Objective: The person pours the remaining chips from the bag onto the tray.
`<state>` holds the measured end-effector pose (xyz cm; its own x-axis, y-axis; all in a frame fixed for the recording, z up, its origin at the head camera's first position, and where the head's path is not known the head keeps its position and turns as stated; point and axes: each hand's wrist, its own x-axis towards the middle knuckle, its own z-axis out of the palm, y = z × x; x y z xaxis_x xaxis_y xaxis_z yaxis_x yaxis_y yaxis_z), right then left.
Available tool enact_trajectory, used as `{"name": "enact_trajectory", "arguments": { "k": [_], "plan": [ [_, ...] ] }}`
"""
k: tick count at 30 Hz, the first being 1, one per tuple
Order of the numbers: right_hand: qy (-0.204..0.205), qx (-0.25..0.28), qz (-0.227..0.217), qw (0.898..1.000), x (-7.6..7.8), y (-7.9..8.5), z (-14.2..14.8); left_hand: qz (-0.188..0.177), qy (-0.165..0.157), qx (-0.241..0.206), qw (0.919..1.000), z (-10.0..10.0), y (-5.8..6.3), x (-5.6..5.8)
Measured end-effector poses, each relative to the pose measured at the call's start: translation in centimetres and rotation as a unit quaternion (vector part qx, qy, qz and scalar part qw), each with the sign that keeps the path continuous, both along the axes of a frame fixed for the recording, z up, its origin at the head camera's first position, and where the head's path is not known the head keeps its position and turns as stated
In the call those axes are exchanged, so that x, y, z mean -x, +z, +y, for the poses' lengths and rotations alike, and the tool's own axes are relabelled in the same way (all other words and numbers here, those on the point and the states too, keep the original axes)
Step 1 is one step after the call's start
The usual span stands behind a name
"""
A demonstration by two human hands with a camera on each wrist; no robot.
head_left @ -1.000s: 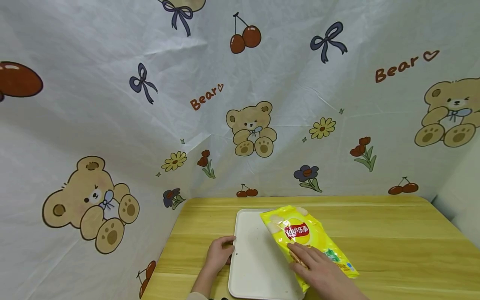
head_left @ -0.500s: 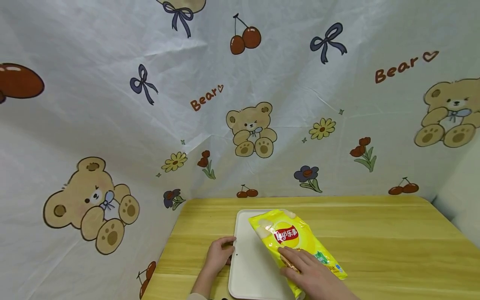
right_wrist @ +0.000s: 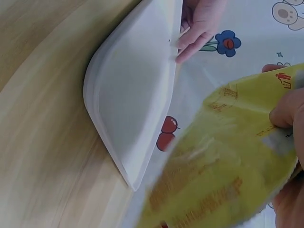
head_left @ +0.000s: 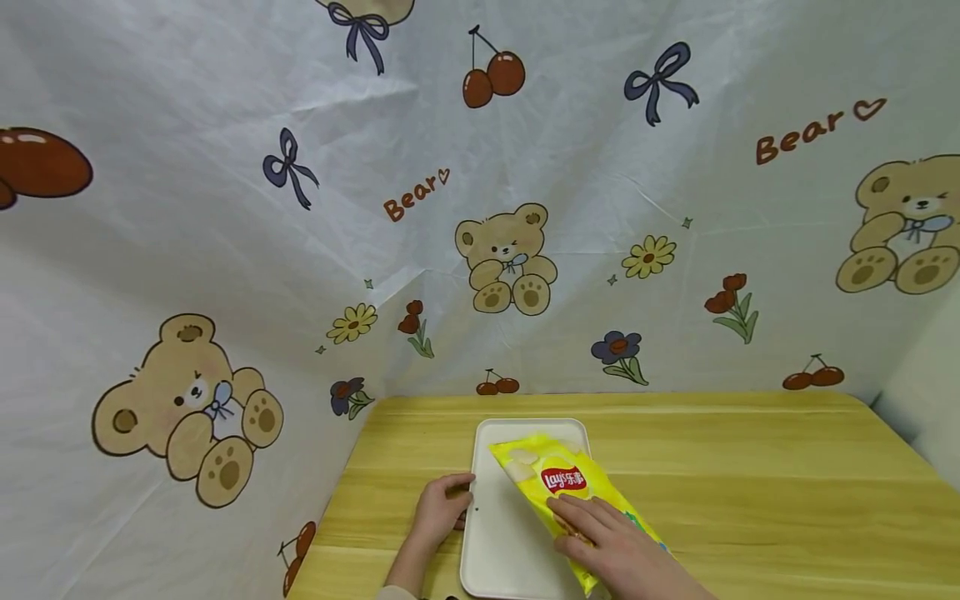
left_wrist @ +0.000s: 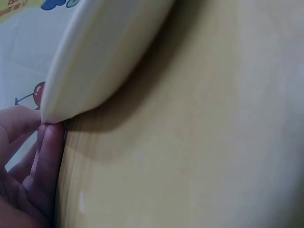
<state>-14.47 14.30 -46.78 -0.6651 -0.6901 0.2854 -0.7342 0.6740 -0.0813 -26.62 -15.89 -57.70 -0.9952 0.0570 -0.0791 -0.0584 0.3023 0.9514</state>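
Right hand (head_left: pixel 611 540) grips Lay's chip bag (head_left: pixel 564 481) diagonally above white tray (head_left: pixel 506 546). Left hand (head_left: pixel 439 508) (nearer the tray) pinches its rim (head_left: pixel 465 546)

White bear-and-cherry print cloth (head_left: pixel 577 175) behind a yellowish wooden table (head_left: pixel 757 483).

There are two hands, one left hand (head_left: pixel 438 504) and one right hand (head_left: pixel 618 542). There is one tray (head_left: pixel 502 533), one chip bag (head_left: pixel 566 479) and one table (head_left: pixel 772 483). There is one printed cloth (head_left: pixel 585 167); its prints in the head view come to three bears (head_left: pixel 491 271), plus one tan shape (head_left: pixel 382 8) cut off at the top, five pairs of cherries (head_left: pixel 506 75), three bows (head_left: pixel 660 82), two "Bear" words (head_left: pixel 798 140), two yellow flowers (head_left: pixel 649 257), two dark blue flowers (head_left: pixel 617 347), two red tulip sprigs (head_left: pixel 722 302) and four small sparkles (head_left: pixel 687 222).
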Motion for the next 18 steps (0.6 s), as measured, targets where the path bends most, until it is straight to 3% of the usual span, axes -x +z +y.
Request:
{"name": "enact_trajectory", "arguments": {
  "k": [4,10,18],
  "plan": [
    [0.013,0.002,-0.003,1.000,0.0,-0.2,-0.3,0.002,0.001,-0.002,1.0000,0.0,0.0,-0.1],
    [0.036,-0.003,0.035,0.999,0.1,-0.5,-0.9,0.004,0.003,0.003,1.0000,0.1,0.0,-0.1],
    [0.033,0.013,0.021,0.999,0.1,-0.5,-1.2,0.010,0.003,0.003,0.9999,0.2,-0.1,-0.1]
  ]
}}
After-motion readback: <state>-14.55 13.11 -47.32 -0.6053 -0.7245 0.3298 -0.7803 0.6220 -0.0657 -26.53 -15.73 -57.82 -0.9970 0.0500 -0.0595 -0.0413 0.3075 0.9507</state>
